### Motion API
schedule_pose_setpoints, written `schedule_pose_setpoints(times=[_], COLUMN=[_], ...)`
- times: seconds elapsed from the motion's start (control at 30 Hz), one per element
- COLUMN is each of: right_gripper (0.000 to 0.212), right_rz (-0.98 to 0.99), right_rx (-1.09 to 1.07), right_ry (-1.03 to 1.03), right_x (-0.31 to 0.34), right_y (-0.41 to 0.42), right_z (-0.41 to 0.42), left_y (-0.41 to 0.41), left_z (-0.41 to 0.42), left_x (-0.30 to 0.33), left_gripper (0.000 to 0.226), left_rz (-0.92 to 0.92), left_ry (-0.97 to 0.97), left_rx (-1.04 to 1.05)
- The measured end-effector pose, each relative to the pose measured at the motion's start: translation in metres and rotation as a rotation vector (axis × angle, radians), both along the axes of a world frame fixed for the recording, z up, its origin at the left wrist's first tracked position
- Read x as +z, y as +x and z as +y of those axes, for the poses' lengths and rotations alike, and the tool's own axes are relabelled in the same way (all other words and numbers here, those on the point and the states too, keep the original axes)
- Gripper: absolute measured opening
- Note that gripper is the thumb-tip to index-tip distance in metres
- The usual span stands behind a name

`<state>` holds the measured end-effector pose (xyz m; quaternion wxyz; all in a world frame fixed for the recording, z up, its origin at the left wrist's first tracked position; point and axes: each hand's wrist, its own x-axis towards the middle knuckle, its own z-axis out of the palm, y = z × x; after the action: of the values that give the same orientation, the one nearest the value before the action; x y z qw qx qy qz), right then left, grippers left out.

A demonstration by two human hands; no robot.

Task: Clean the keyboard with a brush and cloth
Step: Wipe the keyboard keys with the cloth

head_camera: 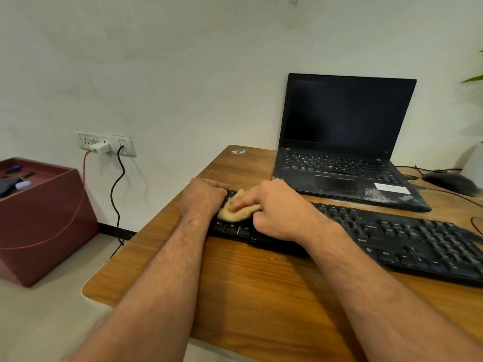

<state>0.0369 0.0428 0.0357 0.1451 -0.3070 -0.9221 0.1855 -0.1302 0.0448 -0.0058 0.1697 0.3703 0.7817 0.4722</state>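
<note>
Wiping the left end of the black keyboard [392, 239] with a small yellow cloth [236, 211], which is lying bunched on the keys just above the Ctrl and Alt row. Pressing the cloth down with the right hand [277, 207], fingers curled over it and pinching its upper fold, probably to be pushing the fabric between the keys and not only over the tops. Gripping the far left corner of the keyboard with the left hand [202, 195], fingers bent around the edge, most likely for keeping the keyboard from sliding on the wooden desk [261, 288] while rubbing. Lying slanted across the desk, the keyboard, with its left end close to the desk's left edge, perhaps for easier reaching. Standing open behind it with a dark screen, a black laptop [347, 142], showing pale dust or scratches on the palm rest. Resting to the right of the laptop, a dark mouse [449, 182] with its cable. Not showing anywhere in this view, the brush, so not possible to say where it is. Hiding under both hands, the keys at the left end, so hard to judge how clean they are. Being cut off at the right border, the keyboard's right end and a green plant leaf [473, 79].
</note>
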Motion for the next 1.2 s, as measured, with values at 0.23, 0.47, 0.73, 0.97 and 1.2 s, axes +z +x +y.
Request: schedule_pose_setpoints(times=[0.23, 0.47, 0.73, 0.97, 1.2], right_gripper=[0.059, 0.067, 0.051, 0.024, 0.024], right_rz=[-0.037, -0.084, 0.150, 0.005, 0.092], right_rx=[0.047, 0.126, -0.109, -0.133, -0.128], right_ry=[0.030, 0.119, -0.058, 0.001, 0.072], right_x=[-0.004, -0.012, -0.008, -0.011, -0.007], right_y=[0.021, 0.010, 0.036, 0.008, 0.015], right_z=[0.010, -0.007, 0.011, 0.025, 0.024], left_y=[0.002, 0.000, 0.002, 0.004, 0.007], left_z=[-0.003, -0.002, -0.003, -0.002, -0.002], left_x=[0.001, 0.001, 0.001, 0.002, 0.004], left_gripper=[0.018, 0.024, 0.022, 0.026, 0.018], left_rz=[0.013, -0.011, 0.015, 0.029, 0.035], left_ry=[0.005, 0.003, -0.020, -0.020, -0.034], left_rx=[0.001, 0.000, -0.004, 0.027, 0.006])
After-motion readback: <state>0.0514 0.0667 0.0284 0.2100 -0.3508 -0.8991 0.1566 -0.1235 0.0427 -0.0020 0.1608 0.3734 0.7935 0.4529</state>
